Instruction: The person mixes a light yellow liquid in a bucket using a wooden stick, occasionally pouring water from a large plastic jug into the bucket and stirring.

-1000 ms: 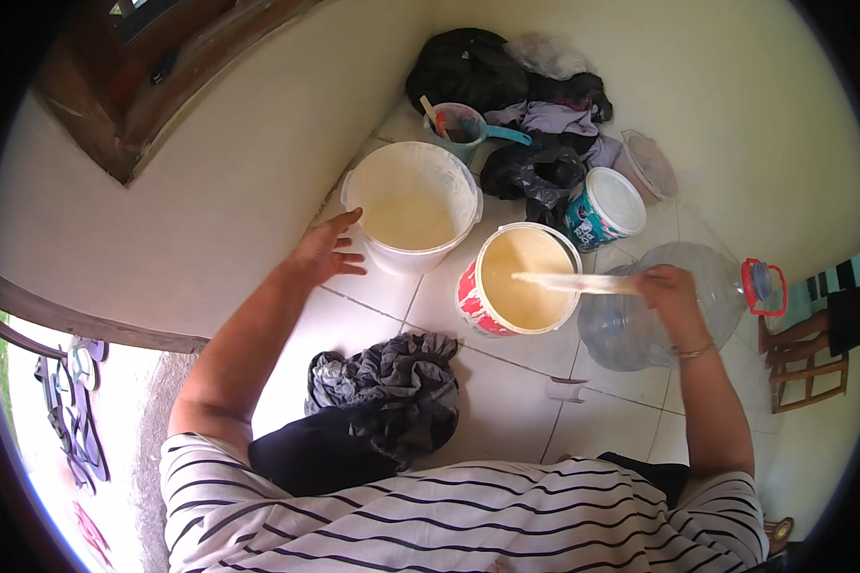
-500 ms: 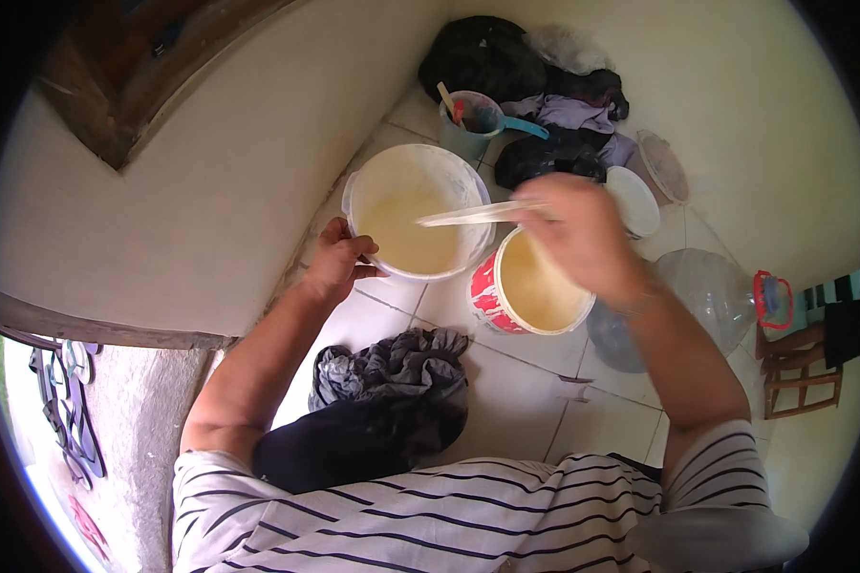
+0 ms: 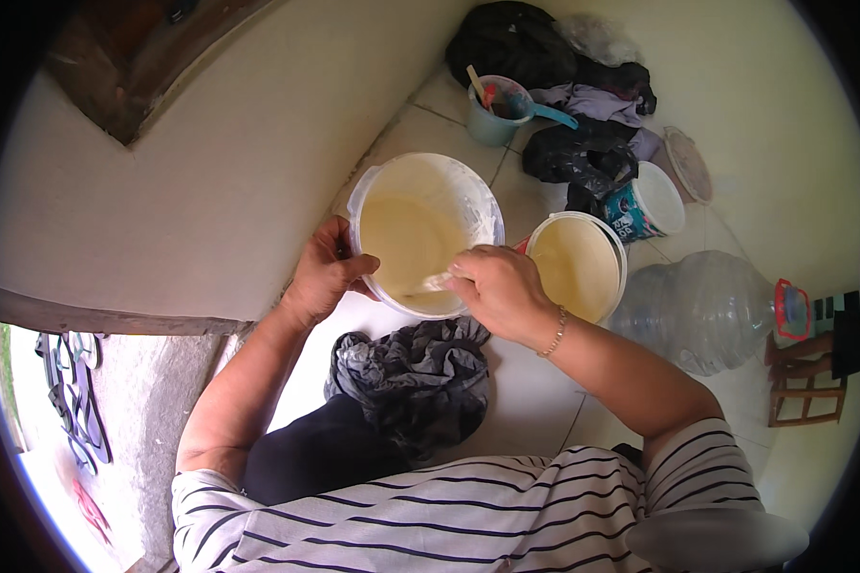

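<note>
My left hand (image 3: 330, 274) grips the rim of a white bucket (image 3: 480, 196), thumb over the edge and fingers on the outside. The bucket is tilted toward me, with pale yellow, paint-like liquid (image 3: 406, 239) inside and smears on its wall. My right hand (image 3: 506, 294) is closed around a whitish flat stick (image 3: 437, 282), whose end dips over the bucket's near side; most of the stick is hidden by the hand. Beside that hand, on the right, stands a second bucket (image 3: 624, 272) coated inside with the same pale yellow.
A large clear water bottle (image 3: 698, 310) lies at right, near a small wooden stool (image 3: 807, 401). Behind are a teal-labelled tub (image 3: 633, 212), a light-blue dipper (image 3: 492, 127) and black bags (image 3: 506, 48). Crumpled grey cloth (image 3: 411, 377) lies nearer me. A wall (image 3: 210, 191) borders the left.
My right hand has come down and left from above the second bucket to the near rim of the white bucket, bringing the stick. My left hand still holds the rim.
</note>
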The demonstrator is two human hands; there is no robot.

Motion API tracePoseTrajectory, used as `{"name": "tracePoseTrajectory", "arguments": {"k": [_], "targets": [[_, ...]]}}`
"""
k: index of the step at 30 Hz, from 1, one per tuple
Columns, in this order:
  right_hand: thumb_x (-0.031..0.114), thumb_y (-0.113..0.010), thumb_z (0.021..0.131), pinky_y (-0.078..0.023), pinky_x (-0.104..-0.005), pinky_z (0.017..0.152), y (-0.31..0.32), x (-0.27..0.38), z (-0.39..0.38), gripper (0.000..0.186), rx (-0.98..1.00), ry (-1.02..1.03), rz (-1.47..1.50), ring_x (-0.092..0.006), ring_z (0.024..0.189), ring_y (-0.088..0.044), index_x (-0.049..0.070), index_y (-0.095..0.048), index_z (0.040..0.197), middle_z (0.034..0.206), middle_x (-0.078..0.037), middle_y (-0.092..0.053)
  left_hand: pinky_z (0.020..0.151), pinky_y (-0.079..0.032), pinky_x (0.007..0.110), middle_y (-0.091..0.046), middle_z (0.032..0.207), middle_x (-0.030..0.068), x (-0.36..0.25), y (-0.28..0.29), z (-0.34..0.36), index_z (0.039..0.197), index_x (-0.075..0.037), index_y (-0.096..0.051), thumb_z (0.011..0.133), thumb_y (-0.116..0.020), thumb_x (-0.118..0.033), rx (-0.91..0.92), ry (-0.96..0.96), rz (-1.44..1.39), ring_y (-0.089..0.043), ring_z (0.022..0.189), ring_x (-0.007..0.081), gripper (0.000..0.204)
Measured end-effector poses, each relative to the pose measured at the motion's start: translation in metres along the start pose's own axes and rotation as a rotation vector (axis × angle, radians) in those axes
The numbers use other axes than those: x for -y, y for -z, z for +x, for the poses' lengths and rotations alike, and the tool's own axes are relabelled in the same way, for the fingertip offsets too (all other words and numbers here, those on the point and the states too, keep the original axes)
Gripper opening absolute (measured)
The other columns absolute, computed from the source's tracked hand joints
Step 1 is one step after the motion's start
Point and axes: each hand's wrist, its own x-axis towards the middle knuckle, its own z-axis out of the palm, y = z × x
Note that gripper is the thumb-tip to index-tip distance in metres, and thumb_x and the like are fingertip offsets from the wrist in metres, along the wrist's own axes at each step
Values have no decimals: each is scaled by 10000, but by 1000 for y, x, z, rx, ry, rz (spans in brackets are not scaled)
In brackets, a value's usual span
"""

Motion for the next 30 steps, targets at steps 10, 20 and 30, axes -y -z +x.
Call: {"name": "tracePoseTrajectory", "arguments": {"k": [10, 20, 30], "targets": [[159, -603, 818, -495, -438, 700, 6, -16, 18, 137, -105, 54, -408, -342, 749, -632, 40, -641, 761, 759, -158, -638, 529, -608, 335, -536, 801, 90, 3, 4, 0, 914, 15, -443, 727, -673, 26, 50, -4, -16, -649, 647, 228, 297], [156, -629, 790, -482, -453, 698, 3, -23, 27, 123, -316, 46, -329, -351, 762, -612, 39, -629, 752, 778, -143, -623, 533, -605, 335, -552, 815, 100, -1, -2, -3, 929, -3, -440, 733, -658, 23, 97, 17, 8, -653, 657, 227, 295], [141, -619, 796, -485, -448, 691, -2, -12, 12, 126, -412, 24, -219, -351, 728, -624, 35, -631, 729, 724, -150, -635, 468, -586, 343, -553, 811, 113, 8, -3, -2, 921, -2, -432, 696, -631, 23, 31, 31, -56, -640, 597, 239, 301]]}}
